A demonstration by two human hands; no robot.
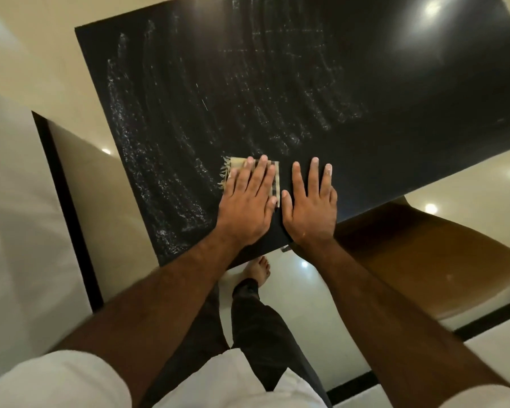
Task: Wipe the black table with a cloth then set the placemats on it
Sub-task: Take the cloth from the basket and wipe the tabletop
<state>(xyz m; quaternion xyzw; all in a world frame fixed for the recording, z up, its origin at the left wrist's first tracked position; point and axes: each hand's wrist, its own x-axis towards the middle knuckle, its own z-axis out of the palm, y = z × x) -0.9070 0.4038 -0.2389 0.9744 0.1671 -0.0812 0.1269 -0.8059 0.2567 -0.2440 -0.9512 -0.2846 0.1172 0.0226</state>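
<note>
No legible text, labels, brands, numbers or signs in the head view. Black table (395,83): only whitish wipe streaks across the tabletop, no print. Cloth (236,164) near the tabletop's near edge: striped weave with a fringe, no tag or lettering visible.
</note>
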